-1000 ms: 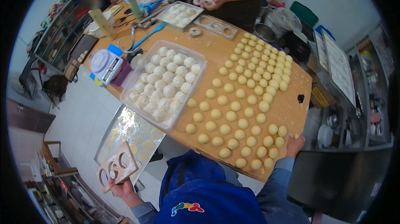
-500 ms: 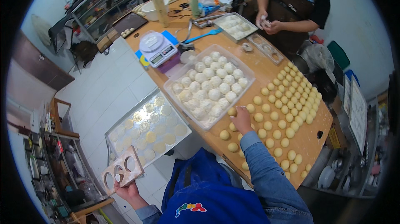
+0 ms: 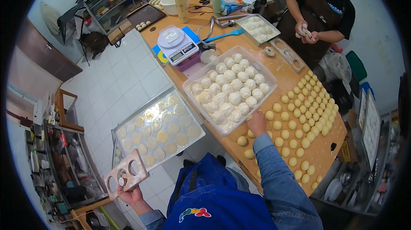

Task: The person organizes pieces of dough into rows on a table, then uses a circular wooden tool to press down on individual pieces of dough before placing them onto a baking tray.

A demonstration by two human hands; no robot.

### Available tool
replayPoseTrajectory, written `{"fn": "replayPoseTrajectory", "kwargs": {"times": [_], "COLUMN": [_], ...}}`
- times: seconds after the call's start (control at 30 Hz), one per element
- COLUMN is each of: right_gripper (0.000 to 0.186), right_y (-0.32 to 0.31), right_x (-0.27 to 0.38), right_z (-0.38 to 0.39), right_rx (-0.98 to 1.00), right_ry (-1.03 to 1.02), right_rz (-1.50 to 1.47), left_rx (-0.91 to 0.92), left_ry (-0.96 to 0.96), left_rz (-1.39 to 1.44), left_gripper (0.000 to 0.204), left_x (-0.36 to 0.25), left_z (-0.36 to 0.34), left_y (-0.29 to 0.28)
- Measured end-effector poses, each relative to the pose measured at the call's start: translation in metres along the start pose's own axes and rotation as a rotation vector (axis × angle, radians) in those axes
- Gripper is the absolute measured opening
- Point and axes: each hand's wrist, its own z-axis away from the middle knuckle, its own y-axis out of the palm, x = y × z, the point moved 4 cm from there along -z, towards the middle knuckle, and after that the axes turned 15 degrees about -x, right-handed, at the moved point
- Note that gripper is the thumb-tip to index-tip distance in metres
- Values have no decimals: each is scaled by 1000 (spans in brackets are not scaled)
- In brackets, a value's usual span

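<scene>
My left hand (image 3: 132, 195) holds a floury wooden board (image 3: 134, 154) with round holes, tilted beside a metal tray (image 3: 177, 151) of flat pale discs. A small round white piece (image 3: 123, 181) sits in or over its middle hole, by my thumb. Over at the table's near edge, my right hand (image 3: 257, 124) is closed, fingers bent down around a yellow dough ball that shows only as a sliver. Several smooth dough balls (image 3: 284, 134) lie in rows to its right. Just beyond the hand is a clear plastic tub (image 3: 203, 111) filled with white-coated balls (image 3: 234, 98).
A kitchen scale (image 3: 176, 46), blue brush (image 3: 226, 35), metal pan of white balls (image 3: 259, 28) and second holed board (image 3: 287, 53) lie farther back on the table (image 3: 171, 73). A co-worker (image 3: 319, 20) works at the far right, another at the back. Shelves (image 3: 55, 174) flank me.
The view has shifted, so the table's contents sit farther right and lower. My right hand now covers most of the ball that showed at its fingertips. The left still holds the board.
</scene>
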Motion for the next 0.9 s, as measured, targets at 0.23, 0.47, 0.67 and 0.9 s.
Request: {"fn": "replayPoseTrajectory", "kwargs": {"times": [0.23,0.47,0.67,0.9], "right_gripper": [31,25,26,27], "right_y": [-24,-96,-167,-220], "right_x": [-1,-51,-176,-297], "right_z": [3,41,149,307], "right_rx": [-17,-225,-422,-696], "right_ry": [148,339,740,1138], "right_rz": [-23,-129,-165,147], "left_rx": [-29,39,78,161], "left_ry": [-12,-104,-185,-297], "left_rz": [-40,-124,-238,-365], "left_gripper": [43,46,45,44], "left_x": [15,47,96,157], "left_z": [3,-8,1,18], "left_y": [21,34,53,66]}}
